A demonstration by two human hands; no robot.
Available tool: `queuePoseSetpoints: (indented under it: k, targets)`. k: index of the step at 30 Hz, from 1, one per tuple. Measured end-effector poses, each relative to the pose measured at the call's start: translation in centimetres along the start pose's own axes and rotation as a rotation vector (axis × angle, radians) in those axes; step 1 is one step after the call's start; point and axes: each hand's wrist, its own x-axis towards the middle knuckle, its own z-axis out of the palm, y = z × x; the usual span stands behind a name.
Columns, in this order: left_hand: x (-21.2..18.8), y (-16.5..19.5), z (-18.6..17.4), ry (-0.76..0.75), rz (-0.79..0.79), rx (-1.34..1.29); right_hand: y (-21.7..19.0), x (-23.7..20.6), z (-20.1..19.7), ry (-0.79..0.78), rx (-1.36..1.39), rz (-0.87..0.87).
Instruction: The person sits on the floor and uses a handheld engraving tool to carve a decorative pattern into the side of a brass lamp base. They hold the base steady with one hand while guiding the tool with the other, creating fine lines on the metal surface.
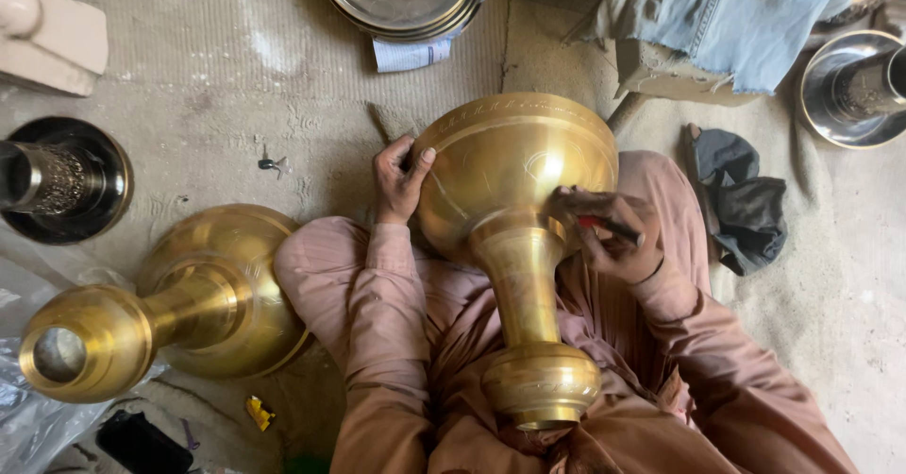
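A large brass vase-shaped vessel (514, 191) lies across my lap, its wide bowl pointing away and its narrow neck and base toward me. My left hand (400, 179) grips the bowl's left rim, thumb pressed on the metal. My right hand (612, 233) rests against the bowl's right side where it meets the neck, fingers closed around a small red-handled tool (604, 225) whose tip touches the brass.
A second brass vessel (160, 309) lies on the floor to my left. A dark metal stand (61, 179) sits farther left. Stacked metal trays (404, 0) are ahead, a steel bowl (849, 87) at right, dark cloth (741, 195) beside my right knee.
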Motion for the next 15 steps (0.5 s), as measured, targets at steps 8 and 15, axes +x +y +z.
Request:
queuePoseSetpoints:
  k: [8, 15]
  targets:
    - [-0.2, 0.1, 0.0, 0.0, -0.016, 0.015, -0.4, -1.1, 0.7, 0.051, -0.035, 0.003]
    - [-0.3, 0.2, 0.0, 0.006, -0.008, -0.028, -1.0, 2.0, 0.3, 0.018, 0.063, -0.085]
